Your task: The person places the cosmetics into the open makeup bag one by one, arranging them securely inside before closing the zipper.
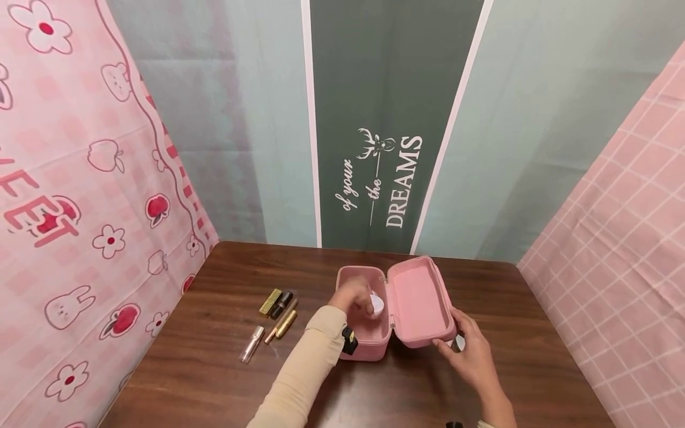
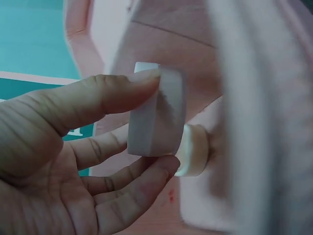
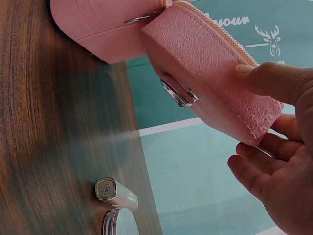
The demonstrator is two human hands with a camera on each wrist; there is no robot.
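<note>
My left hand point(image 1: 354, 292) reaches into the pink cosmetic case point(image 1: 364, 352), which stands unzipped. Between thumb and fingers it pinches a small round white cream jar point(image 2: 156, 117), tilted on its side. Past that jar, a second pale jar point(image 2: 196, 151) shows inside the case. My right hand point(image 1: 473, 353) grips the case's lid point(image 1: 420, 300) by its outer edge, thumb on one side and fingers on the other, holding it swung out to the right. A metal handle or ring fitting point(image 3: 178, 92) sits on the lid's outside.
Left of the case lie a gold box point(image 1: 270, 302), a black tube point(image 1: 282, 305), gold tubes point(image 1: 286, 324) and a clear tube point(image 1: 253, 343). Beyond the lid, a square-ended tube point(image 3: 116, 192) and a round container point(image 3: 122, 224) stand on the wooden table point(image 1: 176, 380). Curtains hang around it.
</note>
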